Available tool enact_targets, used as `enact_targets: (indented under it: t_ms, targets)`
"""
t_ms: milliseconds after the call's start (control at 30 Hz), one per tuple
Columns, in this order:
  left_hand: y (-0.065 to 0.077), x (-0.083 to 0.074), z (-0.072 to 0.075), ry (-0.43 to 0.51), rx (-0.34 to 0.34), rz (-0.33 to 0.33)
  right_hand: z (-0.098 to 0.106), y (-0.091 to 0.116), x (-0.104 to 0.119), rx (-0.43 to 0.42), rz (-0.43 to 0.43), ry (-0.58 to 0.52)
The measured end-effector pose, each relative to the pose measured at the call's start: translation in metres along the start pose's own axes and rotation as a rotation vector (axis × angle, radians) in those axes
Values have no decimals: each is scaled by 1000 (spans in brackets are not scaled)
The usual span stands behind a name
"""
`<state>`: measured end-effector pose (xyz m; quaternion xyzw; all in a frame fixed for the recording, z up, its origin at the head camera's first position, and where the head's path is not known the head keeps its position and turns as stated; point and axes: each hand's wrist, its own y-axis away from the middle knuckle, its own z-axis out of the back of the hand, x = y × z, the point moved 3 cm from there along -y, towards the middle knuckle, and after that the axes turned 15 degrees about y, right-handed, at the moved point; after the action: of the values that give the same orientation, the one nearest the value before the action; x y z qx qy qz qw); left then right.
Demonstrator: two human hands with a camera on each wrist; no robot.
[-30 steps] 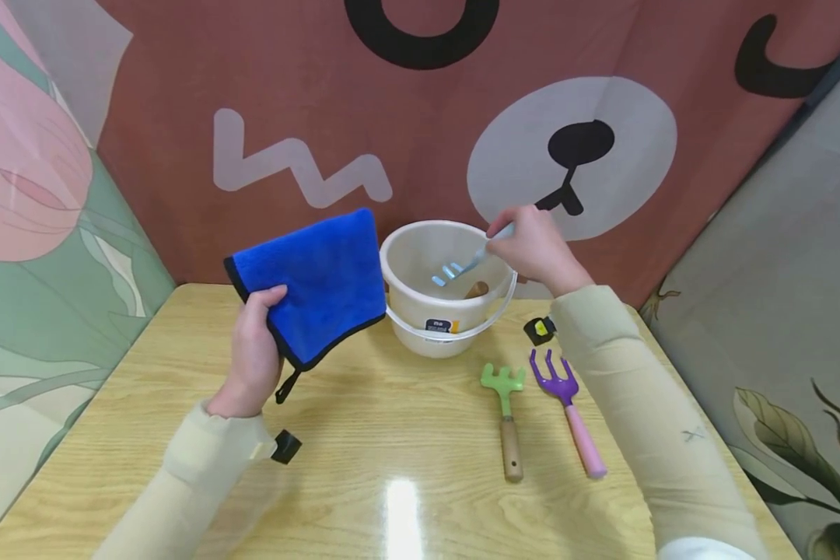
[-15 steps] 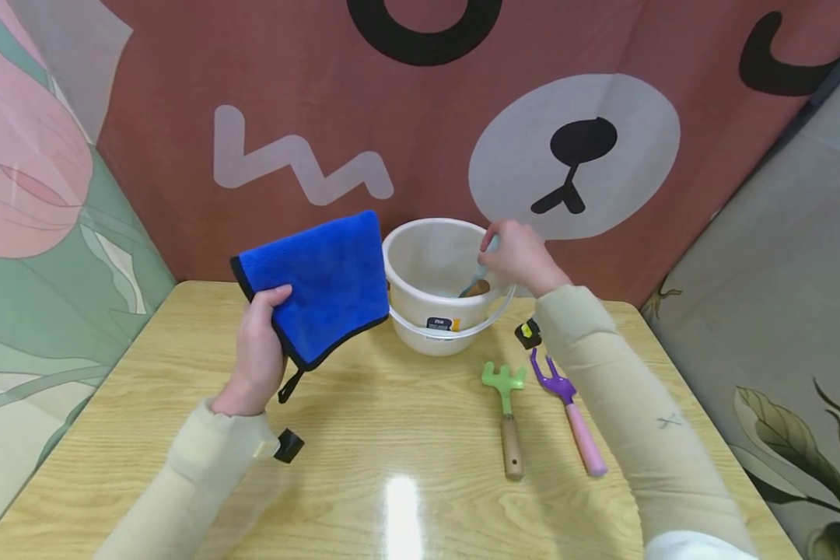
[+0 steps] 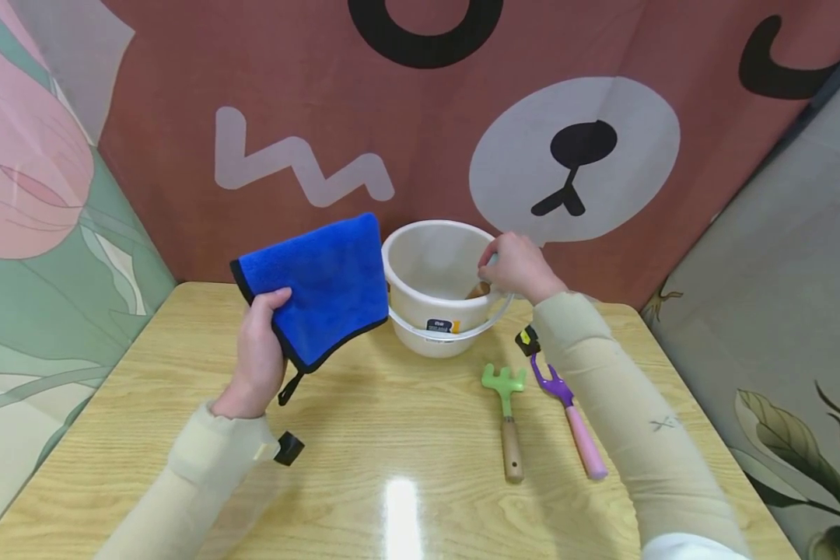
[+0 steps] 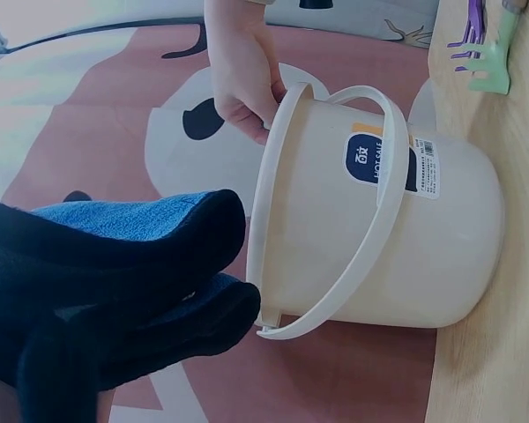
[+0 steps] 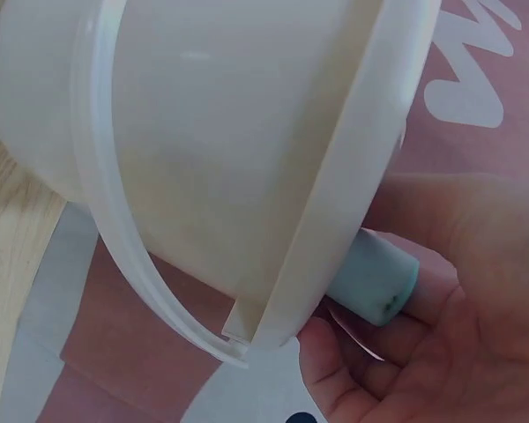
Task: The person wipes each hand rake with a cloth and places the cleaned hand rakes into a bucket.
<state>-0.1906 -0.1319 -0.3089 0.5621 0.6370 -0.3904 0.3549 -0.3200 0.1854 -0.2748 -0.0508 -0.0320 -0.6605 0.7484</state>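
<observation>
In the head view my left hand [image 3: 255, 354] grips a folded blue cloth [image 3: 315, 280] with black edging and a black loop, held up left of the bucket. The cream bucket [image 3: 441, 317] stands upright at the back of the table, its handle hanging down in front. At its right rim my right hand [image 3: 521, 266] holds a light blue hand rake. The right wrist view shows the handle end of the hand rake [image 5: 376, 278] just above the rim, with curled fingers around it; its prongs are hidden inside. A brown wooden handle [image 3: 478, 290] also shows inside the bucket.
A green hand rake [image 3: 507, 420] with a wooden handle lies on the wooden table [image 3: 364, 467], right of centre. Beside it lies a purple hand rake [image 3: 577, 424] with a pink handle, partly under the right forearm. A printed curtain [image 3: 308, 70] rises close behind the bucket.
My right hand has lowered the light blue hand rake into the bucket, so its prongs have gone out of sight. The left hand and the cloth have hardly moved.
</observation>
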Motion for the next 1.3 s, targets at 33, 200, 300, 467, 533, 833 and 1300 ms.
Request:
enact_targets:
  t_ms: [33, 200, 300, 467, 533, 833, 1300]
  targets:
    - [0, 0, 0, 0, -1, 0, 0, 0, 0, 1, 2, 3]
    - [0, 0, 0, 0, -6, -3, -2, -2, -1, 10, 5, 15]
    - [1, 0, 0, 5, -8, -9, -3, -3, -2, 7, 7, 19]
    - [1, 1, 0, 9, -7, -11, -1, 0, -1, -9, 20, 12]
    - [1, 1, 1, 3, -7, -6, 0, 1, -1, -21, 21, -7]
    - [0, 1, 1, 7, -17, -32, 13, 8, -2, -122, 15, -63]
    - [0, 2, 2, 3, -10, -28, 36, 32, -13, -318, -6, -169]
